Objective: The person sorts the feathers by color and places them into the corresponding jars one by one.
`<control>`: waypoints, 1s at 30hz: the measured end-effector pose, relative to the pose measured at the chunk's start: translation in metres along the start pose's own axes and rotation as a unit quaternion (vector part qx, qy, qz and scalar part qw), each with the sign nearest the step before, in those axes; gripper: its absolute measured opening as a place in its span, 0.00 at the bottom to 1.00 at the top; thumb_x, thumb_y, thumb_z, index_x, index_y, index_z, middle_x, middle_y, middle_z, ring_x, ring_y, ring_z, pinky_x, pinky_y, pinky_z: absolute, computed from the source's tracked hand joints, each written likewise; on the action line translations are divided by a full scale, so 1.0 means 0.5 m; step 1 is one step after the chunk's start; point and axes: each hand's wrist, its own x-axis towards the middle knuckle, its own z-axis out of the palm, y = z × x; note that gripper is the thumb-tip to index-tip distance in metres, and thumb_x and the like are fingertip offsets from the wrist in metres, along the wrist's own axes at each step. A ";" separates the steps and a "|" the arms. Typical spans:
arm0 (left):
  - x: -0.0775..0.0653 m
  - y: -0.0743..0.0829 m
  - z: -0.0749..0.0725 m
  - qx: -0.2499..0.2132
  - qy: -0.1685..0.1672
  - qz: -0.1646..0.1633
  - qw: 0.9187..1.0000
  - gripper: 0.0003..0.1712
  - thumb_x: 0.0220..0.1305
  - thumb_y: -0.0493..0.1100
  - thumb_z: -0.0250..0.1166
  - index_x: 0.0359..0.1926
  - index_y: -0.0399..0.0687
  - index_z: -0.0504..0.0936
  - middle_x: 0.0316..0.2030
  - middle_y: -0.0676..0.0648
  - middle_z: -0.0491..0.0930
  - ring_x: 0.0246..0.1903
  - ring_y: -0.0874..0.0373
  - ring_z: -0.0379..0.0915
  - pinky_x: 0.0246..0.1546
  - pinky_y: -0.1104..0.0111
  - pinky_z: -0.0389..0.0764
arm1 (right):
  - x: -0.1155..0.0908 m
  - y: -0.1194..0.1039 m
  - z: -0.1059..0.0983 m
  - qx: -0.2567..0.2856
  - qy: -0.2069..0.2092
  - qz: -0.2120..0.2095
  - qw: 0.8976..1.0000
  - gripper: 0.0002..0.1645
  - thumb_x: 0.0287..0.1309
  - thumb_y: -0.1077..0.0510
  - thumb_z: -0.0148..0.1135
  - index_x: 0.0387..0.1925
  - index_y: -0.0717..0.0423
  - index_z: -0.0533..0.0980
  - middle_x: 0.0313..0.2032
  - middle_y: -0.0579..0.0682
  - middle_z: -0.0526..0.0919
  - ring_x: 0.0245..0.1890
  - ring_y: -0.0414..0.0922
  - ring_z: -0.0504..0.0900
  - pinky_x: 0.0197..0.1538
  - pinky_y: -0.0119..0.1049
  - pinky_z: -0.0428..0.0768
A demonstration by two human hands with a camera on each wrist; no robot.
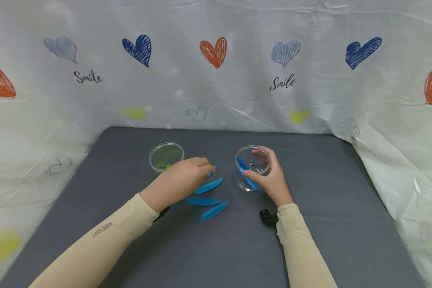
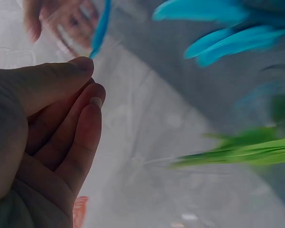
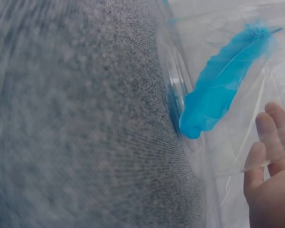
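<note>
A blue feather [image 2: 102, 29] is pinched between the thumb and fingertips of my left hand [image 1: 181, 178]; in the head view only its tip shows past the fingers. My right hand [image 1: 275, 181] grips a clear plastic cup [image 1: 252, 146] around its right side, thumb in front. Inside that cup leans another blue feather [image 3: 221, 83], its wide end at the bottom. Between the two hands and nearer the person, several loose blue feathers lie on the dark cloth, among them one feather [image 1: 209, 186] and, closest to the person, another feather [image 1: 212, 212].
A second clear cup [image 1: 165, 143] stands at the left, partly behind my left hand, with green feathers [image 2: 237, 153] in it. Grey cloth [image 1: 209, 256] covers the table. A white sheet [image 1: 245, 24] printed with hearts rises behind and along both sides.
</note>
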 end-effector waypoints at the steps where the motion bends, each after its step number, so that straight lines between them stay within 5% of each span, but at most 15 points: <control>1: -0.015 -0.001 0.006 0.004 0.004 0.004 1.000 0.13 0.68 0.32 0.74 0.50 0.48 0.90 0.40 0.52 0.86 0.39 0.60 0.84 0.39 0.72 0.87 | 0.000 0.000 -0.002 -0.001 0.002 -0.001 1.000 0.50 0.62 0.52 0.81 0.78 0.36 0.64 0.74 0.50 0.75 0.78 0.46 0.70 0.84 0.53 0.63; 7: -0.085 -0.006 0.033 0.027 -0.001 0.009 1.000 0.10 0.69 0.33 0.74 0.48 0.48 0.90 0.35 0.53 0.82 0.35 0.63 0.80 0.35 0.73 0.84 | -0.002 -0.002 -0.009 -0.001 0.012 -0.008 1.000 0.49 0.62 0.55 0.80 0.78 0.41 0.64 0.73 0.49 0.76 0.78 0.49 0.71 0.85 0.50 0.63; 15: -0.160 -0.020 0.064 0.007 -0.029 -0.040 0.999 0.08 0.67 0.32 0.75 0.44 0.47 0.90 0.35 0.52 0.84 0.36 0.61 0.82 0.37 0.68 0.87 | -0.006 -0.006 0.011 0.014 0.002 -0.009 1.000 0.49 0.63 0.59 0.79 0.79 0.44 0.63 0.74 0.53 0.75 0.78 0.50 0.70 0.85 0.50 0.62; 30: -0.196 -0.045 0.101 -0.002 -0.046 -0.105 0.993 0.10 0.64 0.35 0.78 0.46 0.47 0.90 0.38 0.51 0.84 0.36 0.57 0.84 0.37 0.64 0.88 | -0.006 -0.009 0.011 0.008 0.001 -0.005 1.000 0.50 0.63 0.60 0.79 0.80 0.46 0.62 0.74 0.52 0.75 0.78 0.50 0.69 0.85 0.50 0.61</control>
